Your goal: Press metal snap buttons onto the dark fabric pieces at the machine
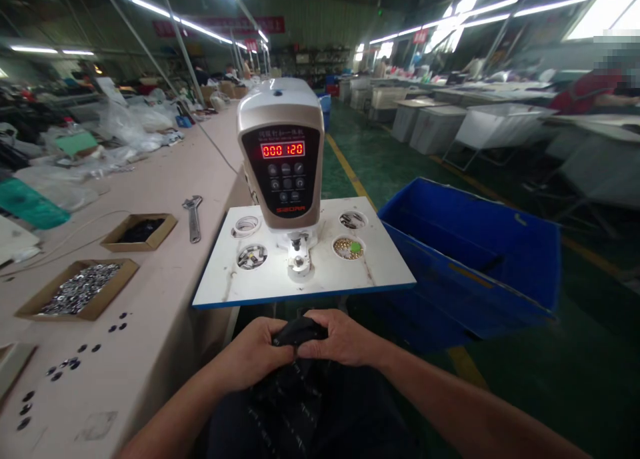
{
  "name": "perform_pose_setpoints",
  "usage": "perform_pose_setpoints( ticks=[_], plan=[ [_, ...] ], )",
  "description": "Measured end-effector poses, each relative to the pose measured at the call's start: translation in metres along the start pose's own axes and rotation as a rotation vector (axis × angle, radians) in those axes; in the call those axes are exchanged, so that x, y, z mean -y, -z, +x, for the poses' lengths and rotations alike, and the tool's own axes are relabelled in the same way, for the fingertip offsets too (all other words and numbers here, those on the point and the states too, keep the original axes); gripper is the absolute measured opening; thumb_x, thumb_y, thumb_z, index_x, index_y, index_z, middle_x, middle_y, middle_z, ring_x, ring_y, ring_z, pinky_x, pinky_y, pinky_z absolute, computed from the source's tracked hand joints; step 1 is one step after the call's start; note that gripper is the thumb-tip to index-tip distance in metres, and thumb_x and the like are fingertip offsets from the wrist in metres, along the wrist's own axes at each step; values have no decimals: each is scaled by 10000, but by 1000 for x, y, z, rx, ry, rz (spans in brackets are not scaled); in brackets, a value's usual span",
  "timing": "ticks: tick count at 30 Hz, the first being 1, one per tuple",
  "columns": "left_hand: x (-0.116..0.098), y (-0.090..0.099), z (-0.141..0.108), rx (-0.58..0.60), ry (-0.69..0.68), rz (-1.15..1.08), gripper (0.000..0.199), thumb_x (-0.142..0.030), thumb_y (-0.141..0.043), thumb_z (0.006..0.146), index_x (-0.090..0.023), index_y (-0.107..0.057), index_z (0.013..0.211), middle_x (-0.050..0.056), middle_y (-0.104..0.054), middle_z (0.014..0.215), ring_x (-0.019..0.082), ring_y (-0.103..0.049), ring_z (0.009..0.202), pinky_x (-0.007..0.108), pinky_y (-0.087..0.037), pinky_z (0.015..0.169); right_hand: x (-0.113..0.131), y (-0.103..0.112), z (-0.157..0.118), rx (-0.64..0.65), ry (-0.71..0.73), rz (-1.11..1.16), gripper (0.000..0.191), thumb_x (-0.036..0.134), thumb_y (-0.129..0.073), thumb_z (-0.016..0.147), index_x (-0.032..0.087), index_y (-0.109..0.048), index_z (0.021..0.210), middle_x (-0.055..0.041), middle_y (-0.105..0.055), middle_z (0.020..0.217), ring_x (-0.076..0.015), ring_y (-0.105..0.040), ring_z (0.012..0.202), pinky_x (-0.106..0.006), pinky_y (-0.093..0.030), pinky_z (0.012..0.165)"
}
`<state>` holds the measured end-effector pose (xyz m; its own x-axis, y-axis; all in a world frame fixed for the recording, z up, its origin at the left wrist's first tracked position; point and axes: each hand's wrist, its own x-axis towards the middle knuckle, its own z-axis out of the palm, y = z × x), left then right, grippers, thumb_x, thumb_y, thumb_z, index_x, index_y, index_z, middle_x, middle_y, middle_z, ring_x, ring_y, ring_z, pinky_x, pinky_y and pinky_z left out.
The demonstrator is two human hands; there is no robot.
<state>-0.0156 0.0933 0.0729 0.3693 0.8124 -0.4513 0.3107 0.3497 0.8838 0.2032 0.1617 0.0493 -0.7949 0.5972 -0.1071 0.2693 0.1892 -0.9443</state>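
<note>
Black fabric with thin pale marks (290, 392) is bunched up in front of my lap, below the machine's white board (320, 282). My left hand (257, 352) is closed on its left side, and my right hand (343, 339) grips its right side, with both thumbs near each other on the cloth. Above the board rises a machine (280, 166) with a lit red display reading 000 120. Small metal parts (253, 256) and gold-coloured pieces (345, 248) lie in round openings of the board. Neither hand touches the machine.
The long table (165, 286) at left holds a wrench (193, 218), a carton of silvery parts (80, 287), a carton of black parts (140, 232) and several loose dark discs. At right stands a large blue bin (475, 246). A person in red (587, 89) is far right.
</note>
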Motion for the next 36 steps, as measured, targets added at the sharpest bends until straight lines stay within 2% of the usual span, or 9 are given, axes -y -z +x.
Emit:
perform_pose_setpoints(
  ticks=[3,7,10,14,19,25,30,36],
  plan=[
    [-10,12,18,0,-19,42,247,-373,-697,778,-132,-680,825,-40,-504,642,101,-397,581,229,-309,547,-3,12,8,-14,-56,135,419,492,-799,741,155,-655,945,29,-594,772,-131,-512,702,-224,-395,621],
    [-19,23,42,-4,2,-20,279,-383,-721,730,-129,-708,847,-21,-585,658,122,-479,599,245,-377,593,-7,31,24,-83,-54,51,437,501,-788,755,153,-686,999,-3,-648,840,-163,-563,772,-241,-427,662],
    [-23,31,59,-28,11,-51,287,-384,-728,694,-131,-711,830,-7,-628,675,142,-530,616,261,-417,620,-10,47,36,-48,-84,34,437,525,-744,797,143,-715,1007,-9,-667,798,-163,-573,728,-244,-426,634],
    [-27,45,78,-87,-3,6,253,-356,-722,686,-135,-720,807,-13,-634,658,138,-523,597,257,-395,605,-11,67,52,49,-79,36,371,489,-711,818,142,-738,943,13,-655,718,-153,-567,677,-238,-404,611],
    [-31,67,97,-210,-11,83,216,-341,-697,692,-150,-723,788,-22,-621,619,148,-518,577,256,-349,569,-12,85,80,-27,-75,-76,331,442,-704,806,136,-749,923,14,-665,734,-158,-580,685,-241,-400,620],
    [-36,82,116,-269,6,112,243,-357,-689,667,-148,-714,789,-7,-631,631,174,-534,598,277,-346,578,-20,103,110,-62,-99,-179,412,506,-728,765,126,-755,923,17,-644,718,-163,-575,695,-244,-381,628],
    [-36,87,126,-289,-14,89,265,-368,-688,668,-146,-704,811,-15,-644,682,172,-538,655,277,-348,633,-21,115,122,-92,-96,-232,385,508,-735,744,132,-727,826,32,-610,692,-148,-551,667,-238,-352,600],
    [-33,93,133,-309,-8,15,287,-368,-727,654,-140,-708,827,-3,-681,723,194,-583,703,290,-384,681,-23,118,131,-97,-43,-114,375,413,-742,740,131,-750,988,-9,-714,899,-192,-618,815,-259,-432,704]
  ],
)
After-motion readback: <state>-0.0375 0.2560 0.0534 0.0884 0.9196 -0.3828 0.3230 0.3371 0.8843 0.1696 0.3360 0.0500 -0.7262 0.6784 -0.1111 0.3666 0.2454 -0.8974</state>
